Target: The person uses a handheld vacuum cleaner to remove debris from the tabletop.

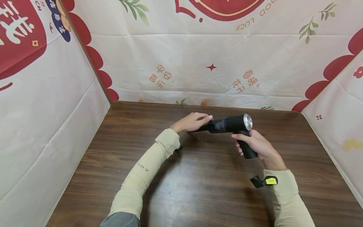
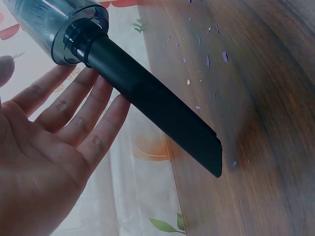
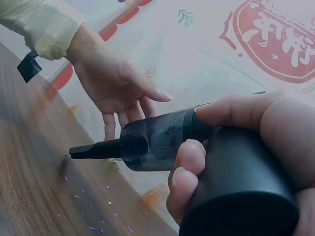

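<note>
**Handheld vacuum, nozzle over scraps**

Right hand: fingers clenched round the grip of the handheld vacuum. Left hand: fingers released, straight, beside the crevice nozzle. Nozzle tip hangs just above the tabletop, near its far edge, among paper scraps. Judgement: keep the tip low, angled, moving slowly.

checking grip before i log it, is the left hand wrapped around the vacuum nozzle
No: the left hand lies open with straight fingers behind the nozzle, not curled round it.
</note>
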{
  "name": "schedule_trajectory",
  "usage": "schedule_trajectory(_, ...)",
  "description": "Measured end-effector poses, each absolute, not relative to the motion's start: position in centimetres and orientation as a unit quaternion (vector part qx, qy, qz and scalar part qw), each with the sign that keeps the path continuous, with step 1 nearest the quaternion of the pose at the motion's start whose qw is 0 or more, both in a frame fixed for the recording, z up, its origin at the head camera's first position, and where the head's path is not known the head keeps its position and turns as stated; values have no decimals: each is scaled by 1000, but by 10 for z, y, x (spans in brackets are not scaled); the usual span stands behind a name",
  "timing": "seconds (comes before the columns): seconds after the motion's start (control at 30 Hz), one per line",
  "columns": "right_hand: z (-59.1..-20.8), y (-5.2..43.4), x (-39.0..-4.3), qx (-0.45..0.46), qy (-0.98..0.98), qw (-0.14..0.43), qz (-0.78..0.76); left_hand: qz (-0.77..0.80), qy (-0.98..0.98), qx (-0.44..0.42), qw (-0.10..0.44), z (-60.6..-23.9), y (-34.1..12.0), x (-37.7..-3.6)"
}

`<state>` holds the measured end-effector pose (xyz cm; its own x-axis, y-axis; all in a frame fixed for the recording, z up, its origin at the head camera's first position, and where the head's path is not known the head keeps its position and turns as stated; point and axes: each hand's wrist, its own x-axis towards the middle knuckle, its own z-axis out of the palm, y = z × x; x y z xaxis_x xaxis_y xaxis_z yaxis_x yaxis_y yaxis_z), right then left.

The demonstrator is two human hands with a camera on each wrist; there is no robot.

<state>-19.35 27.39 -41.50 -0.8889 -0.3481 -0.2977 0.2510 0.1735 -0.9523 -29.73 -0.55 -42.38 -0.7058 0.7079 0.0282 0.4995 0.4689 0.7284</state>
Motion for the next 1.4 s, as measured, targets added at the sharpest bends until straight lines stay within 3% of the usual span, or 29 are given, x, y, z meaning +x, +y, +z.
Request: schedule_trajectory(1.4, -407, 290, -176, -23, 731, 243, -637, 389, 823, 385, 154, -427, 6, -288)
